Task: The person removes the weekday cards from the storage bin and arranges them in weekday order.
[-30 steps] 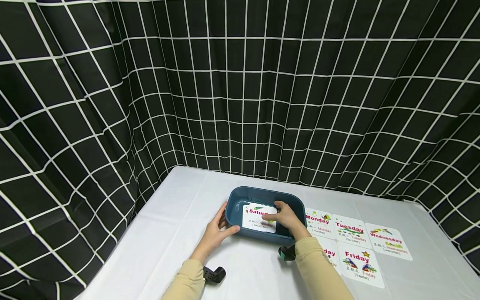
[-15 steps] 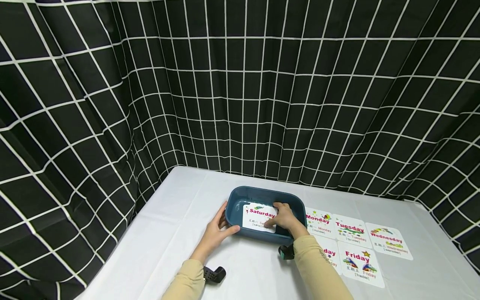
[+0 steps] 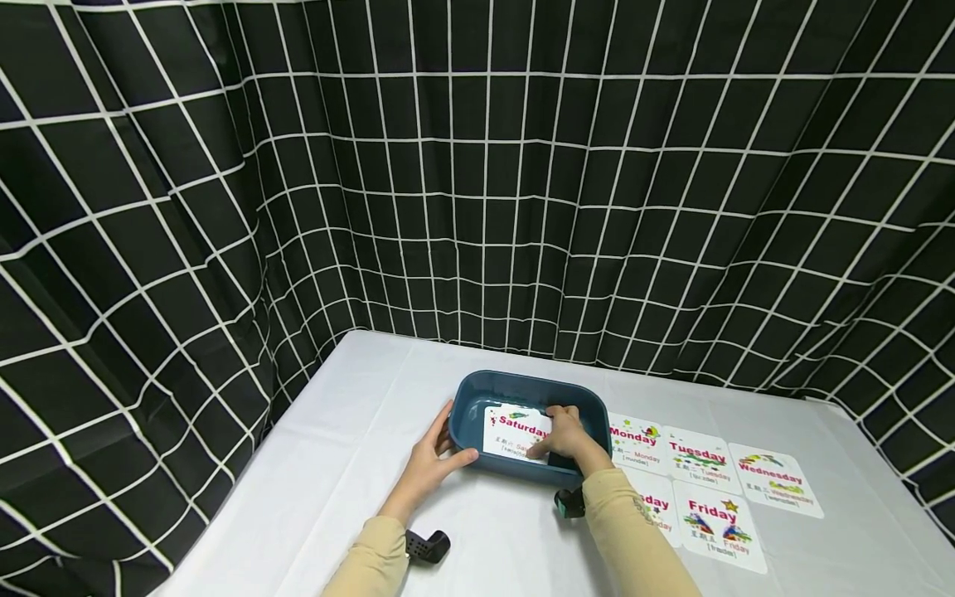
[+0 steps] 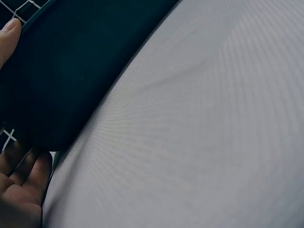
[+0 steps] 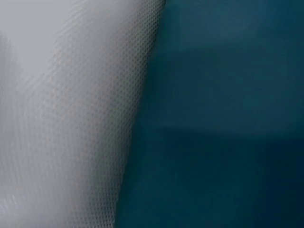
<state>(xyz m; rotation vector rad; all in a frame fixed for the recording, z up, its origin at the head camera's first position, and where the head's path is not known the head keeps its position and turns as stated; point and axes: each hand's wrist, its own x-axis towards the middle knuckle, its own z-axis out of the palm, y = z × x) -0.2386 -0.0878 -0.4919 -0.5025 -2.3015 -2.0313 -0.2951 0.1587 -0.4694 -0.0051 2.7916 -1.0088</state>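
In the head view, a dark teal plastic bin (image 3: 515, 470) stands on the white-covered table. My left hand (image 3: 427, 468) holds its left end, thumb at the front rim and fingers round the outer side. The left wrist view shows that hand's fingers (image 4: 38, 178) below the bin's corner. Inside the bin lies a white flashcard (image 3: 511, 431) reading "Saturday", printed in pink with splashes of colour. My right hand (image 3: 570, 435) reaches in and pinches the card's right side, thumb near its lower edge. Only the bin's wall (image 5: 213, 95) and white cloth fill the right wrist view.
Weekday cards lie in two rows right of the bin: Monday (image 3: 634, 439), Tuesday (image 3: 697, 456) and Wednesday (image 3: 776, 479) behind, Friday (image 3: 719, 526) and a partly covered card (image 3: 656, 506) in front. A black grid-patterned curtain (image 3: 522, 207) hangs behind the table.
My right thumb has slid from the middle of the Saturday card towards its lower right edge. The card has turned slightly, its right side lower in view. My left hand has stayed put.
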